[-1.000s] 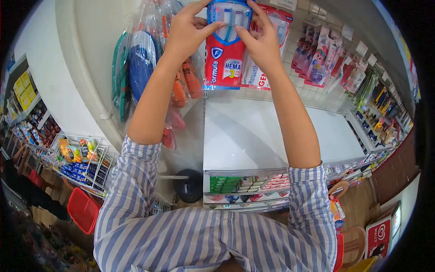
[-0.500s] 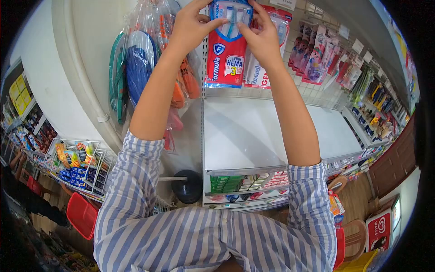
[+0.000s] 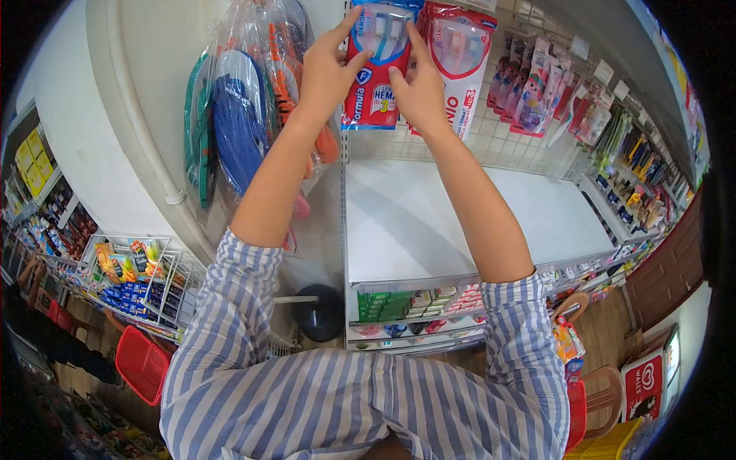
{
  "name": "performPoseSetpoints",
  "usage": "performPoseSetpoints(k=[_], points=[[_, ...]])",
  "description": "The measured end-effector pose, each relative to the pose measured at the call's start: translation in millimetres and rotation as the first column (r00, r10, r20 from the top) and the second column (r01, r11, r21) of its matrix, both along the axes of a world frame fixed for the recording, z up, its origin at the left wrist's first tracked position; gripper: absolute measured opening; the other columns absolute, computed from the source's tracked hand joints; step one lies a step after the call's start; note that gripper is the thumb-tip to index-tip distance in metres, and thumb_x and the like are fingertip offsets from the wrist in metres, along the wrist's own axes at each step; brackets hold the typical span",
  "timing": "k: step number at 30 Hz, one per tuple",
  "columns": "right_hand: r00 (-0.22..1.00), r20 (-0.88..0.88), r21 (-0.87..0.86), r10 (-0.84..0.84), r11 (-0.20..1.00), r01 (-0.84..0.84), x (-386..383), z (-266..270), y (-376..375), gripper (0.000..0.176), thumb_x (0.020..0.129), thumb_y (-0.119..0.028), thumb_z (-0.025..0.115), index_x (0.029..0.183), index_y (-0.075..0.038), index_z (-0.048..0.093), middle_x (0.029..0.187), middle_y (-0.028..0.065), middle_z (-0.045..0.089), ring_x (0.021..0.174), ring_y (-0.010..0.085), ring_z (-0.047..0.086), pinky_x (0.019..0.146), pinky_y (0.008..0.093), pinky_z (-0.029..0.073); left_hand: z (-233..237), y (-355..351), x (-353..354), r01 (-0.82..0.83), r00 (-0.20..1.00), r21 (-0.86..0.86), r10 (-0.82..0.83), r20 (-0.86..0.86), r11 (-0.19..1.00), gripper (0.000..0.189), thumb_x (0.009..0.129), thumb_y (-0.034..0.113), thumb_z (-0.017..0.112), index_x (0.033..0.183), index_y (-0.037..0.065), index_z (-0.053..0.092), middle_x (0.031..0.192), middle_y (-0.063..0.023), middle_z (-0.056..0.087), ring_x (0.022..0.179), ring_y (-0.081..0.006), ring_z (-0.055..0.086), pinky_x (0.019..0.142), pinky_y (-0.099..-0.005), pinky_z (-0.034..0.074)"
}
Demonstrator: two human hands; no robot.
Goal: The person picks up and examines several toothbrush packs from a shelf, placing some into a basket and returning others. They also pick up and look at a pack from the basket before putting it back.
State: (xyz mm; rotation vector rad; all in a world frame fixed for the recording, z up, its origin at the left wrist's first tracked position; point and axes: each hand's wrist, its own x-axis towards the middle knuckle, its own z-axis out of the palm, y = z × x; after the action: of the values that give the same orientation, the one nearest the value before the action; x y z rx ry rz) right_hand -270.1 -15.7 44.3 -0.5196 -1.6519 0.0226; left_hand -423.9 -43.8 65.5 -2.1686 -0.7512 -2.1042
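Near the top of the view, a red and blue toothbrush pack (image 3: 376, 96) marked Formula hangs upright between my hands. My left hand (image 3: 328, 75) is on its left edge, thumb and fingers closing on the pack. On the opposite edge is my right hand (image 3: 418, 86), its fingers and thumb on the pack's right side. A second pack (image 3: 460, 65), red and white, hangs just right of it. Bagged sandals (image 3: 238, 115) hang to the left.
Below my arms is a white shelf (image 3: 406, 222) with boxed goods underneath. Pink toothbrush packs (image 3: 533, 100) hang at the right. A wire rack (image 3: 138, 284) and red basket (image 3: 142, 364) stand left. A person's dark-clothed leg (image 3: 69, 345) shows at far left.
My right hand has moved left and down along the pack. The front pack has shifted slightly up and left, and more of the red and white pack beside it now shows.
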Motion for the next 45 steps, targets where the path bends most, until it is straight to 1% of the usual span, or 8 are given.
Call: performPoseSetpoints(k=[2, 16, 19, 28, 35, 37, 41, 45], points=[[1.0, -0.002, 0.117, -0.029, 0.993, 0.029, -2.8, -4.9, 17.4, 0.073, 0.081, 0.001, 0.057, 0.148, -0.009, 0.029, 0.131, 0.0194, 0.051, 0.111, 0.0229, 0.058, 0.09, 0.0299, 0.048, -3.1, 6.8, 3.7, 0.018, 1.0, 0.019, -0.018, 0.023, 1.0, 0.067, 0.078, -0.001, 0.071, 0.14, 0.012, 0.047, 0.124, -0.0153, 0.06, 0.086, -0.0206, 0.07, 0.067, -0.0274, 0.056], [0.985, 0.082, 0.057, -0.153, 0.987, 0.148, -3.3, -43.9, -0.6, 0.078, 0.076, -0.002, 0.062, 0.146, 0.001, 0.027, 0.134, 0.0274, 0.046, 0.117, 0.0384, 0.052, 0.096, 0.0393, 0.044, -39.5, 25.0, 3.4, -0.208, 0.978, 0.06, 0.209, -0.008, 0.976, 0.061, 0.075, 0.012, 0.077, 0.132, 0.014, 0.056, 0.095, -0.0129, 0.064, 0.084, -0.0209, 0.065, 0.071, -0.0318, 0.052], [0.977, 0.153, -0.044, -0.149, 0.987, 0.157, 0.4, -61.3, -13.3, 0.083, 0.075, -0.005, 0.065, 0.147, -0.001, 0.024, 0.121, 0.026, 0.051, 0.104, 0.0374, 0.053, 0.09, 0.0406, 0.045, -60.2, 17.6, 7.1, -0.24, 0.968, 0.15, 0.249, -0.043, 0.959, 0.063, 0.077, 0.011, 0.077, 0.135, 0.017, 0.054, 0.098, -0.0072, 0.061, 0.057, -0.0083, 0.033, 0.05, -0.0206, 0.034], [0.961, 0.275, -0.245, 0.036, 0.969, 0.034, 46.3, -105.7, -62.6, 0.078, 0.079, -0.007, 0.063, 0.147, -0.008, 0.025, 0.135, 0.0238, 0.043, 0.13, 0.0388, 0.04, 0.106, 0.0425, 0.036, -124.7, -34.9, 3.6, -0.214, 0.974, -0.284, 0.183, -0.132, 0.935, 0.06, 0.087, 0.002, 0.064, 0.142, 0.012, 0.045, 0.114, -0.0086, 0.06, 0.086, -0.0099, 0.061, 0.07, -0.0234, 0.05], [0.867, 0.182, -0.616, 0.464, 0.741, -0.267, 164.6, -131.9, -190.9, 0.054, 0.088, -0.009, 0.059, 0.14, -0.012, 0.042, 0.138, 0.0165, 0.044, 0.118, 0.0291, 0.054, 0.096, 0.0395, 0.046, -161.0, -161.2, 35.1, -0.037, 0.953, -0.359, 0.141, 0.27, 0.933, 0.051, 0.092, 0.003, 0.057, 0.14, -0.001, 0.04, 0.13, -0.0179, 0.053, 0.105, -0.0215, 0.061, 0.087, -0.0285, 0.049], [0.751, -0.097, -0.704, 0.654, 0.488, -0.516, 209.7, -152.9, -227.7, 0.053, 0.089, -0.009, 0.058, 0.139, -0.007, 0.042, 0.131, 0.0111, 0.053, 0.11, 0.0227, 0.059, 0.087, 0.0336, 0.049, -174.9, -194.9, 70.7, -0.145, 0.904, -0.264, 0.236, 0.356, 0.954, 0.045, 0.094, 0.003, 0.054, 0.137, -0.003, 0.042, 0.123, -0.0169, 0.056, 0.103, -0.0206, 0.062, 0.088, -0.0295, 0.049], [0.713, -0.417, -0.759, 0.564, 0.216, -0.615, 305.1, -202.3, -314.8, 0.051, 0.094, -0.014, 0.057, 0.142, -0.011, 0.041, 0.131, 0.0091, 0.054, 0.116, 0.0207, 0.056, 0.089, 0.0311, 0.047, -227.9, -235.4, 178.6, -0.093, 0.921, -0.269, 0.185, 0.343, 0.959, 0.033, 0.093, 0.004, 0.056, 0.125, -0.003, 0.051, 0.106, -0.0122, 0.06, 0.089, -0.0166, 0.06, 0.08, -0.0268, 0.048], [0.631, -0.739, -0.64, 0.237, 0.047, -0.767, 374.5, -301.4, -398.6, 0.056, 0.094, -0.012, 0.056, 0.145, -0.014, 0.036, 0.133, 0.0064, 0.051, 0.119, 0.0186, 0.053, 0.096, 0.0297, 0.042, -329.8, -258.3, 304.9, 0.253, 0.952, -0.559, -0.307, -0.004, 0.79, 0.03, 0.088, 0.004, 0.062, 0.118, 0.001, 0.059, 0.106, -0.0093, 0.063, 0.089, -0.0131, 0.06, 0.073, -0.0253, 0.048]])
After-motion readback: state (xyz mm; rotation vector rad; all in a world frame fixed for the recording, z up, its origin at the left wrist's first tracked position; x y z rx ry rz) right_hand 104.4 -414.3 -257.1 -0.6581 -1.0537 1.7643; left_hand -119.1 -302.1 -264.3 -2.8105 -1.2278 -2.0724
